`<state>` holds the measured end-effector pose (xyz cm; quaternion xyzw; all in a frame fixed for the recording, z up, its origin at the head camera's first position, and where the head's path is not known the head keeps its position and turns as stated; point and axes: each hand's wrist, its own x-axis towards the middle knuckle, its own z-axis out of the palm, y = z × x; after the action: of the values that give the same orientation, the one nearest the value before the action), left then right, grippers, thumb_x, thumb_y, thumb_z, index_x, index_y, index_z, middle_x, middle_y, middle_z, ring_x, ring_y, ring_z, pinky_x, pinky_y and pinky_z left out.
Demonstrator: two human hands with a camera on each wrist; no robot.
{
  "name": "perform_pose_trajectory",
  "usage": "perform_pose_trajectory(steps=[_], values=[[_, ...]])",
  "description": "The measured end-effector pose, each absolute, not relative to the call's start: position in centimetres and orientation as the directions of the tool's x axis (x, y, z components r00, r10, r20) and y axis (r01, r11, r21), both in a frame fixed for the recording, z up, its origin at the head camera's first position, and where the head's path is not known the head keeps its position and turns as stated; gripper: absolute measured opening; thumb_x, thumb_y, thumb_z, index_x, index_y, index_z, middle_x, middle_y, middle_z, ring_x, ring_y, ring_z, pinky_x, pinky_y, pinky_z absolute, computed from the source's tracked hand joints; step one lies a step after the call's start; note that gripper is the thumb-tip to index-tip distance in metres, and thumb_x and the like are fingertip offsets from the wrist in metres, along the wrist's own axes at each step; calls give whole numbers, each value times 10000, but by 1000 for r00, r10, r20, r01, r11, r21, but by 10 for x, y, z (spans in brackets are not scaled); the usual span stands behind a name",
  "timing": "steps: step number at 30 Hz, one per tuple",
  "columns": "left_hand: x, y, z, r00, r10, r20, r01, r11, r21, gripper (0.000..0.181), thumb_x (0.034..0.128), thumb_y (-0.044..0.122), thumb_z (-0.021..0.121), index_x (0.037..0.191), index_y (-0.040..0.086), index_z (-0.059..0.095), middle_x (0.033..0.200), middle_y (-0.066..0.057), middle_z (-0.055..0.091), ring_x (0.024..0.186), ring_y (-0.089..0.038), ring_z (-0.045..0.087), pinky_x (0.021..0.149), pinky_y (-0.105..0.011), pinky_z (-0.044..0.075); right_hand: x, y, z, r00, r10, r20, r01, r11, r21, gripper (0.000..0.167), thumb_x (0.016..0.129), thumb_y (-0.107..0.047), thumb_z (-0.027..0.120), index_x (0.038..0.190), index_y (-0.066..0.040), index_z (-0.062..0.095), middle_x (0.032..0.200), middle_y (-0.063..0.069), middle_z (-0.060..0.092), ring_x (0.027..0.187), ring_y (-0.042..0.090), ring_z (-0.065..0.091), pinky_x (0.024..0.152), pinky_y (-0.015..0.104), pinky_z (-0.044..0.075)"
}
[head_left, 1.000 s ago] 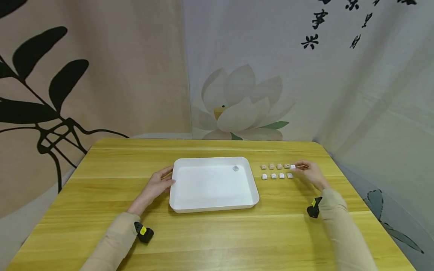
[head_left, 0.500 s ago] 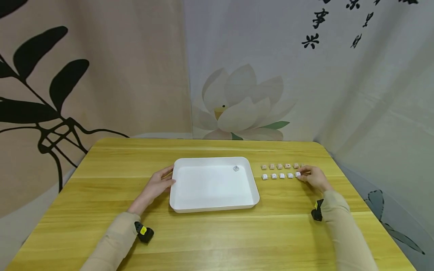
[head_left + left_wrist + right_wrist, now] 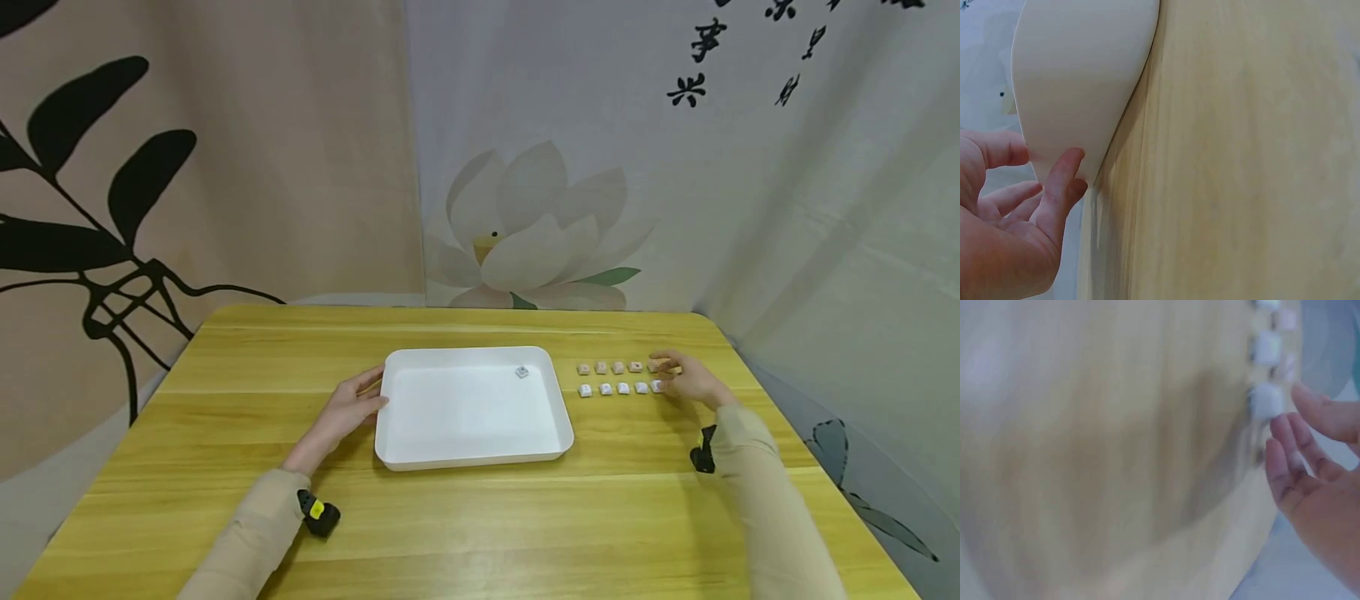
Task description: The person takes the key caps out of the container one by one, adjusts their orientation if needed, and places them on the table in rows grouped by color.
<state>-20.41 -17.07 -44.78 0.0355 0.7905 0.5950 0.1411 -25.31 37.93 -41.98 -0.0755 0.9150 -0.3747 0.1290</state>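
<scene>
A shallow white tray (image 3: pixel 465 417) lies on the table, with one small greyish keycap (image 3: pixel 522 372) near its far right corner. My left hand (image 3: pixel 358 402) grips the tray's left side; in the left wrist view the thumb (image 3: pixel 1063 172) presses the wall. Right of the tray are two short rows of keycaps: pinkish ones (image 3: pixel 618 367) behind, white ones (image 3: pixel 623 388) in front. Over the right end of both rows is my right hand (image 3: pixel 692 381), fingers apart. In the blurred right wrist view, the nearest white keycap (image 3: pixel 1266 402) sits by the fingertips, and nothing shows between thumb and fingers.
The wooden table (image 3: pixel 495 533) has its far edge just beyond the tray and keycaps. Behind it hangs a printed curtain (image 3: pixel 555 225). A small black camera (image 3: pixel 702 451) sits on the right wrist, another (image 3: pixel 320 513) on the left.
The right hand set a white keycap at the right end of the front row, let go, and moved slightly back toward the pinkish row. The left hand and tray stayed put.
</scene>
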Motion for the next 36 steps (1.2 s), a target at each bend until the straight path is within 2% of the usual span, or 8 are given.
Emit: perform_pose_trajectory(steps=[4, 8, 10, 16, 20, 23, 32, 36], values=[[-203, -170, -446, -957, 220, -188, -120, 290, 949, 635, 960, 29, 479, 1515, 15, 169, 1569, -245, 159, 1397, -420, 298, 915, -378, 554, -261, 360, -408, -961, -235, -144, -68, 708, -703, 537, 926, 50, 474, 1434, 80, 301, 1327, 370, 382, 1142, 491, 488, 870, 480, 522], [-203, -169, -445, -957, 222, -189, -119, 294, 948, 633, 962, 36, 476, 1515, 15, 168, 1572, -236, 161, 1403, -414, 292, 915, -377, 552, -269, 343, -400, -969, -215, -125, -75, 730, -680, 506, 926, 55, 459, 1419, 69, 346, 1342, 359, 388, 1070, 423, 501, 761, 418, 508], [-203, -169, -445, -956, 224, -188, -116, 298, 948, 634, 964, 36, 475, 1516, 17, 165, 1573, -233, 160, 1405, -412, 290, 913, -376, 553, -272, 338, -397, -970, -210, -119, -77, 737, -671, 494, 934, 47, 446, 1419, 59, 354, 1352, 352, 392, 1078, 414, 499, 754, 396, 498], [-203, -169, -446, -957, 218, -189, -118, 302, 946, 634, 962, 34, 475, 1515, 13, 166, 1572, -237, 159, 1401, -415, 294, 894, -360, 561, -277, 319, -388, -972, -221, -78, -113, 732, -672, 436, 985, -55, 452, 1411, 14, 399, 1367, 297, 440, 1208, 441, 475, 966, 524, 469], [-204, -170, -446, -958, 217, -189, -118, 301, 946, 634, 960, 30, 473, 1514, 8, 164, 1572, -237, 157, 1400, -413, 296, 878, -340, 566, -279, 310, -383, -968, -247, -47, -146, 706, -692, 393, 990, -85, 462, 1369, 19, 458, 1323, 282, 504, 1202, 430, 493, 993, 557, 445], [-204, -170, -446, -958, 215, -191, -122, 300, 946, 634, 959, 27, 471, 1514, 9, 164, 1574, -236, 153, 1401, -412, 295, 876, -337, 566, -279, 300, -380, -966, -257, -33, -154, 670, -726, 375, 992, -122, 477, 1341, 15, 492, 1306, 267, 535, 1186, 414, 514, 983, 534, 460], [-203, -170, -445, -959, 209, -193, -122, 311, 943, 636, 962, 36, 474, 1517, 22, 165, 1573, -235, 157, 1402, -413, 293, 899, -366, 560, -290, 252, -381, -945, -327, -5, -173, 513, -841, 376, 964, -189, 552, 1285, 6, 548, 1273, 222, 584, 1153, 389, 560, 925, 344, 514], [-203, -169, -446, -957, 211, -197, -127, 305, 944, 637, 962, 36, 474, 1518, 24, 163, 1573, -234, 159, 1401, -410, 298, 900, -363, 559, -295, 229, -386, -927, -376, -12, -186, 484, -855, 357, 952, -174, 571, 1264, 0, 566, 1230, 233, 602, 1113, 386, 582, 931, 403, 528]])
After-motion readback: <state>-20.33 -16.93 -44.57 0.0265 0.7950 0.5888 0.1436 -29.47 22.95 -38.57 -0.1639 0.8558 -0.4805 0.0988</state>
